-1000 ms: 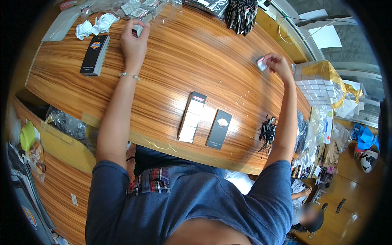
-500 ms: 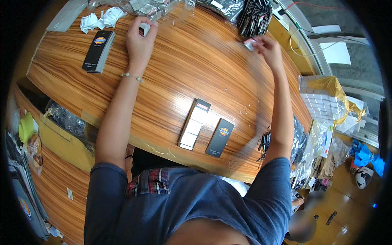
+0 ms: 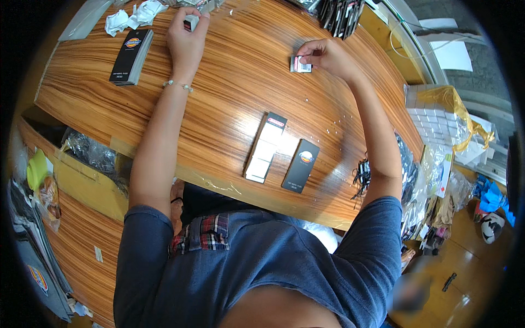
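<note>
At the far left of the table, my left hand (image 3: 185, 42) is closed around a small stack of white and dark labels (image 3: 191, 22), partly hidden by the fingers. My right hand (image 3: 330, 57) pinches one small label (image 3: 300, 65), white with printing and a red and dark edge, over the far middle of the table. Beside my left wrist lies a stack of black hang tags (image 3: 130, 57). Nearer my body are two more piles: hang tags with white fronts and a red mark (image 3: 266, 147), and black hang tags (image 3: 301, 165).
Crumpled white paper (image 3: 134, 17) lies at the far left of the wooden table (image 3: 235, 82). A bundle of black tags (image 3: 342, 16) sits at the far edge. Black cords (image 3: 362, 177) and plastic bags (image 3: 407, 164) crowd the right edge. Small white bits are scattered near my right forearm.
My right hand has moved left from near the black tag bundle, carrying the label over the table. My left hand keeps its hold on the label stack. The whole view has shifted slightly.
</note>
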Demonstrator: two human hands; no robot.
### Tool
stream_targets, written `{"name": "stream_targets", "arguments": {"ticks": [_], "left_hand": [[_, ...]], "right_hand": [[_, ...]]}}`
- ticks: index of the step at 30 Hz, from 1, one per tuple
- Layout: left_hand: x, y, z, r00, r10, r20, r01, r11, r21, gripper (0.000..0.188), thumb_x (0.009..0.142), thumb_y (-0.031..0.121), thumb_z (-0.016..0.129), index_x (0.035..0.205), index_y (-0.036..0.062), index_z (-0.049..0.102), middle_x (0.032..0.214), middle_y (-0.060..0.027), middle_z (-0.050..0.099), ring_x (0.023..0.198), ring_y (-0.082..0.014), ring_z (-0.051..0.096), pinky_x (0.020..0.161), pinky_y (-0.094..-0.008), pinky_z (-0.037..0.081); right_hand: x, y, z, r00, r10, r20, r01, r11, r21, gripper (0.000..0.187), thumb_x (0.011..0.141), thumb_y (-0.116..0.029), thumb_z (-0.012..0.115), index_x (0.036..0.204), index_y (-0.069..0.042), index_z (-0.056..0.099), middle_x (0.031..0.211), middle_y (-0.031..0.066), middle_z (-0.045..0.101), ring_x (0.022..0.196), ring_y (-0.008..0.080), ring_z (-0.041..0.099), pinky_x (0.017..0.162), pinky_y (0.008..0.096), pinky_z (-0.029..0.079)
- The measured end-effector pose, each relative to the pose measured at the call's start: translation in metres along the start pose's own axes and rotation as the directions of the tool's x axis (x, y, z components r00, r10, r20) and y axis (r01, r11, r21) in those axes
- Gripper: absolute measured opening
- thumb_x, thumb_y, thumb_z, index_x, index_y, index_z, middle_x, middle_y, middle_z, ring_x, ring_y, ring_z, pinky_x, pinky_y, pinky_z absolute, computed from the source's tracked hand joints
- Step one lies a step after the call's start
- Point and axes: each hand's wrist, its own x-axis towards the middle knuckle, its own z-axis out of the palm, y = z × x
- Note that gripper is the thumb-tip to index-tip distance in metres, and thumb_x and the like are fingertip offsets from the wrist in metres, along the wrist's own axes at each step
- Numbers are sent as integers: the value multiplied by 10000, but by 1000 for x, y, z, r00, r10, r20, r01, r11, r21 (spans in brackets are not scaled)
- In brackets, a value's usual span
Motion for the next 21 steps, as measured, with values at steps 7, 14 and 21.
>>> {"name": "stream_targets", "arguments": {"ticks": [7, 14, 21], "left_hand": [[3, -8, -4, 1000, 0, 24, 0, 1000, -10, 167, 774, 193, 668, 777, 69, 556, 615, 22, 498, 541, -80, 426, 494, -242, 360], [2, -4, 0, 998, 64, 27, -64, 998, -12, 154, 801, 176, 652, 773, 78, 537, 624, 65, 454, 542, -31, 368, 476, -205, 297], [1, -10, -3, 998, -10, 64, 14, 998, -62, 158, 803, 197, 654, 779, 85, 545, 638, 60, 484, 544, -31, 396, 481, -197, 315]], "right_hand": [[-52, -16, 22, 984, -142, 107, 170, 932, -320, 121, 750, -59, 646, 866, -23, 651, 804, 67, 654, 736, 176, 608, 677, 282, 474], [-114, -26, 18, 995, -61, 78, 78, 968, -237, 69, 739, -33, 632, 807, -28, 646, 778, 82, 643, 721, 210, 622, 634, 296, 486], [-106, -64, 54, 968, -249, 45, 252, 954, -159, 57, 743, -51, 639, 786, -13, 645, 782, 73, 625, 711, 203, 603, 618, 288, 484]]}}
